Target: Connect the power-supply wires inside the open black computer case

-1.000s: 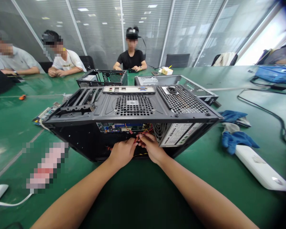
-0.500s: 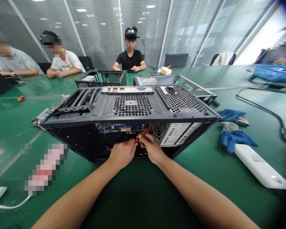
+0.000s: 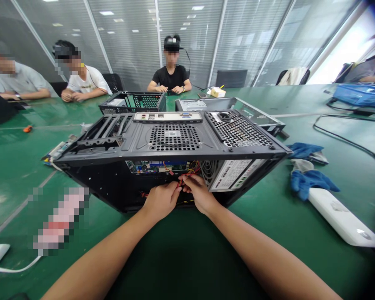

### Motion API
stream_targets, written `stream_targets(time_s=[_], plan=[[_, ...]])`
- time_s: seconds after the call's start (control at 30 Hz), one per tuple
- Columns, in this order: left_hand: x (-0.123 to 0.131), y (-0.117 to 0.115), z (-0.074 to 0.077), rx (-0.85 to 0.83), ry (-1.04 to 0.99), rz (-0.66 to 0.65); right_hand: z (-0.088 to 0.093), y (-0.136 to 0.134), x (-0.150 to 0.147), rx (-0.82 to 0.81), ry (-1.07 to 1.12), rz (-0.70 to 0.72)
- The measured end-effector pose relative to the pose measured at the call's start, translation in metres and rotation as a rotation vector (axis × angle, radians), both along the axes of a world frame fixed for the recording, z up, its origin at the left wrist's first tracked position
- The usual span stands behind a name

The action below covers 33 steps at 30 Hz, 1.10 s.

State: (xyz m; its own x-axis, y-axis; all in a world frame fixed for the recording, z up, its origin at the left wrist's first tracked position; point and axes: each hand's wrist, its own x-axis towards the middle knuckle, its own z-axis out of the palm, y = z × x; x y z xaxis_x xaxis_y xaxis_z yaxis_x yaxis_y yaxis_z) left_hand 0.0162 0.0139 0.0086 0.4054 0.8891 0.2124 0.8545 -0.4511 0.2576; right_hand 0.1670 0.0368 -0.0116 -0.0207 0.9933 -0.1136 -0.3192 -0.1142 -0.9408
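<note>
A black computer case (image 3: pixel 134 143) lies on the green table, its open side facing me and its rear panel turned up. Both my hands reach just inside that opening. My left hand (image 3: pixel 161 198) is closed on a bundle of red, yellow and black power cables (image 3: pixel 180 182). Close beside it, my right hand (image 3: pixel 198 192) pinches the same bundle; its fingertips are partly hidden. To the right of my hands is the power supply (image 3: pixel 234 175), with a white label and a fan grille. A green circuit board (image 3: pixel 156 167) shows deeper in the case.
Blue gloves (image 3: pixel 314 183) and a white power bank-like block (image 3: pixel 343 216) lie at the right. Two more open cases stand behind, one black (image 3: pixel 134 102), one grey (image 3: pixel 256 112). A blue basket (image 3: pixel 361 96) sits far right. Several people sit around the table.
My hands stay at the cable bundle with only a slight finger shift. Across the table, a seated person's hands have moved a little closer together.
</note>
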Motion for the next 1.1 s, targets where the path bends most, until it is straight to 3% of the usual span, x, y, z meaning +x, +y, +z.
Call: stream_targets(time_s=[0.2, 0.43, 0.57, 0.77, 1.1], plan=[[-0.001, 0.001, 0.001, -0.008, -0.021, -0.023, -0.002, 0.000, -0.001, -0.013, -0.025, -0.036], [0.004, -0.002, 0.005, 0.050, 0.164, 0.040, -0.007, 0.001, -0.003, -0.014, -0.096, -0.082], [0.003, -0.002, 0.006, 0.054, 0.162, 0.047, -0.004, 0.000, -0.003, 0.003, -0.074, -0.057], [-0.004, 0.003, 0.010, 0.019, 0.056, -0.019, 0.005, -0.001, 0.002, -0.011, 0.010, -0.007], [-0.010, 0.009, 0.015, 0.005, 0.067, -0.115, 0.009, 0.003, 0.006, -0.041, 0.141, 0.046]])
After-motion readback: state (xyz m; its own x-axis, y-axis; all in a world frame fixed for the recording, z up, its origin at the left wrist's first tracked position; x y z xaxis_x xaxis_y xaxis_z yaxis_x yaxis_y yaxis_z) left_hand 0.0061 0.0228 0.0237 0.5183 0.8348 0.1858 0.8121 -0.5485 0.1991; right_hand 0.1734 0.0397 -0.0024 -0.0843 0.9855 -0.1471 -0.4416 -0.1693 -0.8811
